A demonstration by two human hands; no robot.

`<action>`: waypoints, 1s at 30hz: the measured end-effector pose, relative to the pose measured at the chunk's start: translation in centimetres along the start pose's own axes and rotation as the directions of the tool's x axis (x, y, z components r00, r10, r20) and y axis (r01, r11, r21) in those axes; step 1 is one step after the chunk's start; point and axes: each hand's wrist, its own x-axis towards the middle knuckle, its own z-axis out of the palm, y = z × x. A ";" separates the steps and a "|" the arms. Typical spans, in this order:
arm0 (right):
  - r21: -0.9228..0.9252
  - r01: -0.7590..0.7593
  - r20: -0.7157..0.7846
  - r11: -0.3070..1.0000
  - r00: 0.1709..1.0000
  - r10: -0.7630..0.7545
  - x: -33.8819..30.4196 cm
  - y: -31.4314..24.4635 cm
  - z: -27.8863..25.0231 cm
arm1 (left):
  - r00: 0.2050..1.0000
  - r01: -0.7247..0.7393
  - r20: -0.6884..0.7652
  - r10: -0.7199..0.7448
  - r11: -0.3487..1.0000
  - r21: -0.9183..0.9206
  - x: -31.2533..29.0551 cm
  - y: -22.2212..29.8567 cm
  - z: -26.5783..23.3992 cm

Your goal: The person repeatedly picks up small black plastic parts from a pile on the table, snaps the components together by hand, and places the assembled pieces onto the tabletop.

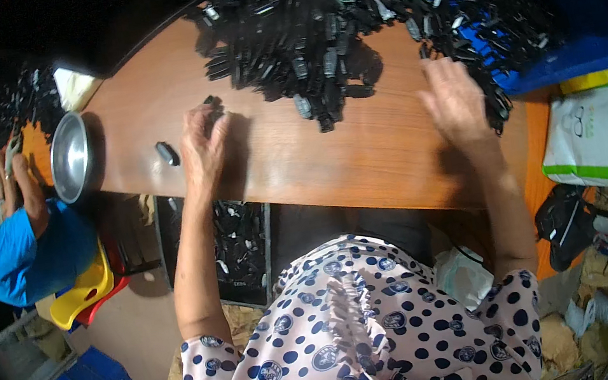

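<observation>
My left hand point(204, 143) is over the left half of the wooden table point(300, 163), its fingers closed on a small black plastic piece point(212, 102) that is mostly hidden. A single black oblong plastic piece point(167, 154) with a grey face lies on the table to the left of that hand. My right hand point(457, 98), slightly blurred, hovers at the right with its thumb apart from the fingers. Its fingertips are close to the lower right edge of a large heap of similar black pieces point(316, 62). Nothing shows in its grasp.
A round metal bowl point(71, 158) sits at the table's left edge. Below that edge is a black crate point(270, 250) of dark pieces. A blue bin point(575, 59) and a white-green bag point(587, 136) are at the right. A person in blue point(35, 258) works at far left.
</observation>
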 end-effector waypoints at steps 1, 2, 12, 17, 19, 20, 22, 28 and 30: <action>-0.228 -0.040 0.017 0.973 0.999 0.045 0.3 2.4 1.6 | 0.999 -0.019 -0.030 0.022 0.995 0.097 0.8 -1.2 -0.7; -0.297 -0.008 0.067 0.955 0.997 0.029 0.6 3.4 2.0 | 0.998 -0.024 -0.060 0.036 0.980 0.196 1.0 -2.3 -1.4; 0.113 -0.030 -0.060 0.993 0.998 0.037 -0.1 2.5 0.8 | 0.779 -0.506 0.618 0.106 0.688 0.520 -9.1 5.5 -0.9; 0.411 -0.008 -0.128 0.911 0.990 0.066 -1.3 1.9 1.8 | 0.878 -0.410 0.336 0.341 0.898 0.160 -17.5 -1.2 6.9; 0.528 -0.063 -0.117 0.847 0.982 0.146 -1.4 0.9 2.0 | 0.936 -0.245 0.303 0.177 0.948 0.203 -16.3 -7.3 10.3; 0.528 -0.051 -0.119 0.848 0.984 0.133 -1.4 0.6 2.2 | 0.913 -0.274 0.360 0.191 0.942 0.196 -15.9 -10.3 11.5; 0.504 -0.042 -0.133 0.863 0.983 0.125 -1.9 0.8 2.6 | 0.907 -0.282 0.365 0.207 0.945 0.165 -14.9 -10.5 12.4; 0.519 -0.074 -0.137 0.851 0.976 0.168 -2.6 0.0 2.5 | 0.872 -0.279 0.428 0.239 0.960 0.033 -12.8 -10.7 14.2; 0.542 -0.090 -0.107 0.836 0.979 0.175 -2.9 -0.3 2.6 | 0.861 -0.264 0.450 0.239 0.964 -0.007 -12.8 -10.6 14.7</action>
